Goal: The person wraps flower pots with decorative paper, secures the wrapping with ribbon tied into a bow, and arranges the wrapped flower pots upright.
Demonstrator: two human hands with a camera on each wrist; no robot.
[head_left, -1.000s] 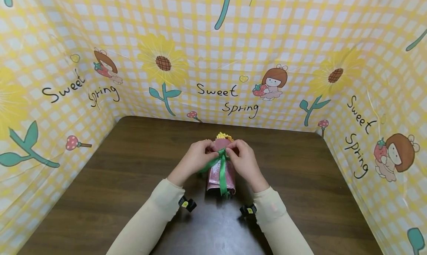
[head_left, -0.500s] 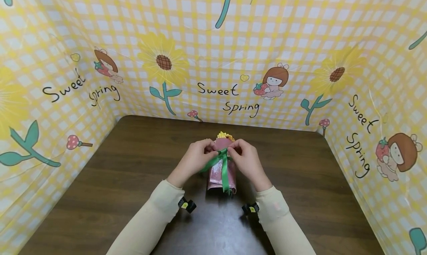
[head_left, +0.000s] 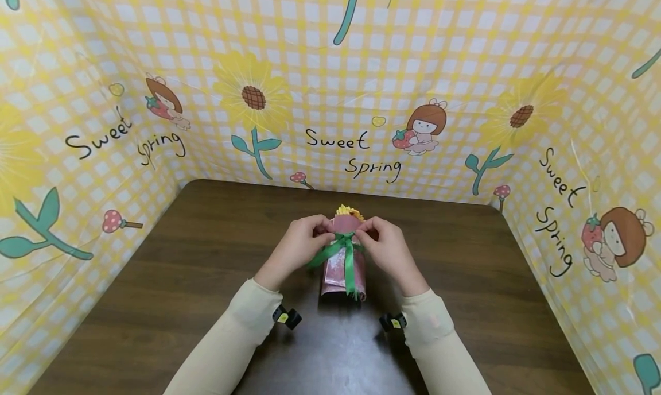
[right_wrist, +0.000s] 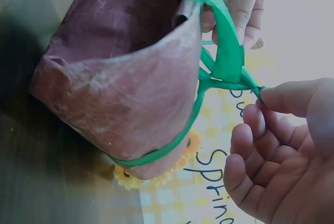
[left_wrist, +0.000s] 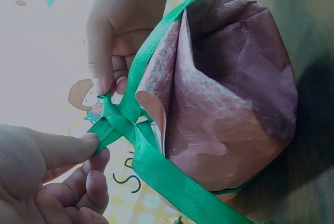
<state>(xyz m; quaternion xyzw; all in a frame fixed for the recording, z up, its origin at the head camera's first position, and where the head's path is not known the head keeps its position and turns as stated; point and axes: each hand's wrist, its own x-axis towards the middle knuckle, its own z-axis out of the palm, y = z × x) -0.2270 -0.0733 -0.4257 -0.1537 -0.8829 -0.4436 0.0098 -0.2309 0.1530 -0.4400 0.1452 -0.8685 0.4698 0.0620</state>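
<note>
A small bouquet in pink wrapping paper lies on the table, its yellow flowers at the far end. Green ribbon circles the wrap and is knotted at the front, with tails hanging over the paper. My left hand pinches a folded piece of the ribbon between thumb and finger left of the knot. To the right of it, my right hand pinches another bit of ribbon. Both wrist views show the hollow near end of the pink wrapping and the ribbon knot.
The dark wooden table extends around the bouquet. A yellow checked cloth with printed flowers and lettering stands behind and on both sides. Black wrist cameras hang beneath both cuffs.
My right hand has shifted a little rightward, widening the gap between the hands. The knot shows more openly now, and the hanging ribbon tail has swung slightly right.
</note>
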